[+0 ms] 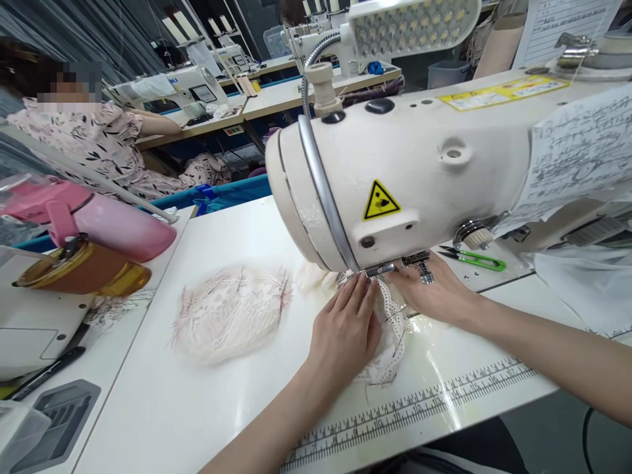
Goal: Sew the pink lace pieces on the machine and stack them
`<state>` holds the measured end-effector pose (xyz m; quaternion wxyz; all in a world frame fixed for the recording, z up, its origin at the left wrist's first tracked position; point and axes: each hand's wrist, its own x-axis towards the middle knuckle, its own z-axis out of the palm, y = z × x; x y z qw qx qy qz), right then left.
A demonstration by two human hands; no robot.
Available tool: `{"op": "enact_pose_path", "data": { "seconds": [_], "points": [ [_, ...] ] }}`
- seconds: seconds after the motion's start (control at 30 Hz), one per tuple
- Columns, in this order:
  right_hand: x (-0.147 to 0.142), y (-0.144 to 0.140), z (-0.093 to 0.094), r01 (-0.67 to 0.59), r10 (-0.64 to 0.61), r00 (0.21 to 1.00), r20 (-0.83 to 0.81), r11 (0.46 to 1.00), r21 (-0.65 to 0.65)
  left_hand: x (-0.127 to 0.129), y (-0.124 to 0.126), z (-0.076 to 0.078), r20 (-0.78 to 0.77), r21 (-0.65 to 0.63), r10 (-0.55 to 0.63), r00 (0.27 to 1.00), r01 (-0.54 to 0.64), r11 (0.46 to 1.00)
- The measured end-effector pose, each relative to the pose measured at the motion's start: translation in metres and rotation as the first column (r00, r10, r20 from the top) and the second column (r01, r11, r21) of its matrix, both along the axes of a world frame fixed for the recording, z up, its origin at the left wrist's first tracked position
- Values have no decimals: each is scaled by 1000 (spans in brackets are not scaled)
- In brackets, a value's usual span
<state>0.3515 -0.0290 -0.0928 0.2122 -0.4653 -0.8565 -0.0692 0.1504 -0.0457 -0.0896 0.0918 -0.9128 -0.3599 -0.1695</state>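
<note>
A cream sewing machine [409, 164] fills the upper right. Under its head, my left hand [345, 329] lies flat with fingers together, pressing a strip of white lace [390, 342] against the white table [207, 408]. My right hand [434, 289] rests on the same lace just right of the presser foot [382, 268], fingers pointing at it. A loose heap of white lace pieces [232, 316] with reddish threads lies to the left of my hands, apart from them.
Green thread snips [476, 260] lie behind my right hand. A pink bottle [99, 220] and an amber jar [81, 270] stand at the left, with a black pen [47, 372]. A person in a patterned top [103, 148] sits at the far left. A ruler strip [424, 401] runs along the table's front edge.
</note>
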Motion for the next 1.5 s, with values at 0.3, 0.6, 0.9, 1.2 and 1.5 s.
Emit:
{"op": "enact_pose_path", "data": {
  "seconds": [0.3, 0.6, 0.9, 1.2, 1.5],
  "points": [
    [6, 0, 8, -202, 218, 974, -53, 954, 221, 3, -7, 20, 61, 78, -147, 987, 143, 987],
    [10, -1, 4, -387, 401, 914, -53, 905, 173, -19, -52, 25, -204, 112, -364, 909, 391, 913],
    [10, -3, 8, -428, 432, 895, -114, 902, 59, -25, -34, 65, 121, -536, 252, 960, -151, 831],
    [8, -2, 3, -397, 403, 906, -130, 915, 71, -22, -13, 57, 134, -580, 134, 982, -32, 814],
    [10, -2, 7, -440, 452, 889, -72, 888, 135, -13, -6, 55, 196, -380, -60, 979, 132, 915]
  ]
}}
